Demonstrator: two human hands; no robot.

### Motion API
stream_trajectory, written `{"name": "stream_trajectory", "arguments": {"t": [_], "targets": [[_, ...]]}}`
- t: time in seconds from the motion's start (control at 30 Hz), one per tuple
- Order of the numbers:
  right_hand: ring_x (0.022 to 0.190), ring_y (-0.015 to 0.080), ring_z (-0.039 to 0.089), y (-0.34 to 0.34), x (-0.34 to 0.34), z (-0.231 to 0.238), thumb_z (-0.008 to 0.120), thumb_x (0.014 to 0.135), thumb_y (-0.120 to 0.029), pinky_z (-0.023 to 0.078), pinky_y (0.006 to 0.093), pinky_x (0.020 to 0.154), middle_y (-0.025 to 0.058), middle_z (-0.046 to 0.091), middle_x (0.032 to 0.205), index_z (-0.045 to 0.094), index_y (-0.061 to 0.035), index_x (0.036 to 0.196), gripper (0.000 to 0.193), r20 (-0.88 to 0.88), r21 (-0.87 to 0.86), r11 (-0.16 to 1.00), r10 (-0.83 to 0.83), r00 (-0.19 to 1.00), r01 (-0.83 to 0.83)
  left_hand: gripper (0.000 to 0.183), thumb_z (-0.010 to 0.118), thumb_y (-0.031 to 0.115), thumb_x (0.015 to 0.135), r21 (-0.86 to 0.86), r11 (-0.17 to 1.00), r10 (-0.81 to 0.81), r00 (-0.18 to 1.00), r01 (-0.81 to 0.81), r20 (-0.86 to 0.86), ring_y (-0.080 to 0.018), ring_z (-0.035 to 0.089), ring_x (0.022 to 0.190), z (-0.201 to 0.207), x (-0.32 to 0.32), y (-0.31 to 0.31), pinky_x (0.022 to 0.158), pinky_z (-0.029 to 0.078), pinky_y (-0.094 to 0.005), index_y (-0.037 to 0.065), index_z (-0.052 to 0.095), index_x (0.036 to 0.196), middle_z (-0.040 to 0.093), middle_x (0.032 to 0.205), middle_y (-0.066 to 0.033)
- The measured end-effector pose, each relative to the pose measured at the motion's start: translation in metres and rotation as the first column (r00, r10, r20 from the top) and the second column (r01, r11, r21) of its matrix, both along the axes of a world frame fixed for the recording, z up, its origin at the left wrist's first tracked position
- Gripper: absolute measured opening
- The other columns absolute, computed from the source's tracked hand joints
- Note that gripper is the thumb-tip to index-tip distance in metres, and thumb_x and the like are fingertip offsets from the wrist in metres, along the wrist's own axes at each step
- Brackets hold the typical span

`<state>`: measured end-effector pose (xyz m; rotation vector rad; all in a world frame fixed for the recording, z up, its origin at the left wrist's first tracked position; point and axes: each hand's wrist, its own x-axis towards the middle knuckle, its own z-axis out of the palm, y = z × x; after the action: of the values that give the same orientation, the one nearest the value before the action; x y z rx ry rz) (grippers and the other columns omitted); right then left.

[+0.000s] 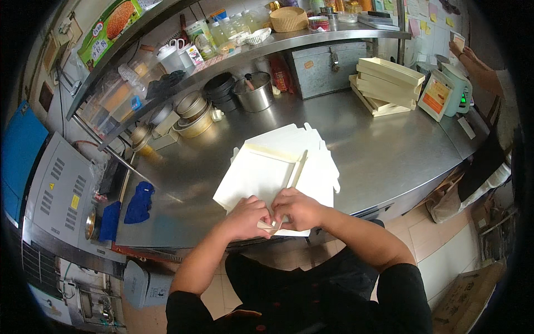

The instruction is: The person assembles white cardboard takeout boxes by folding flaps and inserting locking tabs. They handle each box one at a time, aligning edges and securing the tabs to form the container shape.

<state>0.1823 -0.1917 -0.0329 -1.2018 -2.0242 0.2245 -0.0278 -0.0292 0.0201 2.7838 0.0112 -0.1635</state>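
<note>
A cream-white cardboard tray [258, 175], partly folded, lies in front of me at the near edge of the steel table. Its far and right sides stand up. Beneath it is a pile of flat white cardboard blanks [320, 167] with notched edges. At the tray's near corner my left hand [247, 219] pinches the cardboard, fingers closed on the folded edge. Close beside it, my right hand [300, 210] is closed on the flap of the same corner. The fingertips nearly meet, and they hide part of the fold between them.
Folded cardboard trays [386, 86] are stacked at the back right, beside a scale [456, 92]. A metal box [328, 67] and pots [253, 92] stand under the shelf [250, 55]. Blue cloths [139, 203] lie left. Another person [489, 83] is at far right.
</note>
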Motion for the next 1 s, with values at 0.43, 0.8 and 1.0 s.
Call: {"name": "stream_trajectory", "arguments": {"t": [0.43, 0.8, 1.0], "targets": [[0.115, 0.0253, 0.068, 0.019, 0.005, -0.009, 0.096, 0.079, -0.033, 0.046, 0.0404, 0.102, 0.0013, 0.074, 0.109, 0.082, -0.019, 0.097, 0.027, -0.008, -0.108, 0.99, 0.089, 0.996, -0.089, 0.043, 0.1, 0.014, 0.075, -0.277, 0.96, 0.13, 0.94, -0.04, 0.315, -0.0304, 0.068, 0.108, -0.026, -0.022, -0.005, 0.097, 0.054, -0.0421, 0.01, 0.07, 0.106, 0.072, 0.109, -0.0075], [0.1, 0.0322, 0.074, 0.029, 0.004, -0.001, 0.099, 0.075, -0.043, 0.055, 0.0442, 0.09, 0.0062, 0.079, 0.095, 0.081, -0.0123, 0.092, 0.039, 0.006, -0.335, 0.94, -0.063, 0.998, 0.062, 0.045, 0.095, 0.012, 0.08, -0.34, 0.94, 0.069, 0.979, 0.001, 0.193, -0.0316, 0.066, 0.118, -0.017, -0.012, 0.002, 0.101, 0.054, -0.0411, 0.01, 0.069, 0.116, 0.067, 0.122, -0.0096], [0.092, 0.0327, 0.075, 0.034, 0.006, 0.005, 0.099, 0.073, -0.044, 0.058, 0.045, 0.081, 0.0073, 0.08, 0.09, 0.082, -0.0108, 0.089, 0.04, 0.02, -0.344, 0.938, -0.045, 0.999, 0.049, 0.042, 0.094, 0.016, 0.083, -0.324, 0.932, 0.174, 0.985, -0.161, 0.01, -0.0321, 0.066, 0.117, -0.013, -0.013, -0.005, 0.103, 0.054, -0.0421, 0.012, 0.068, 0.116, 0.069, 0.117, -0.0092]]}}
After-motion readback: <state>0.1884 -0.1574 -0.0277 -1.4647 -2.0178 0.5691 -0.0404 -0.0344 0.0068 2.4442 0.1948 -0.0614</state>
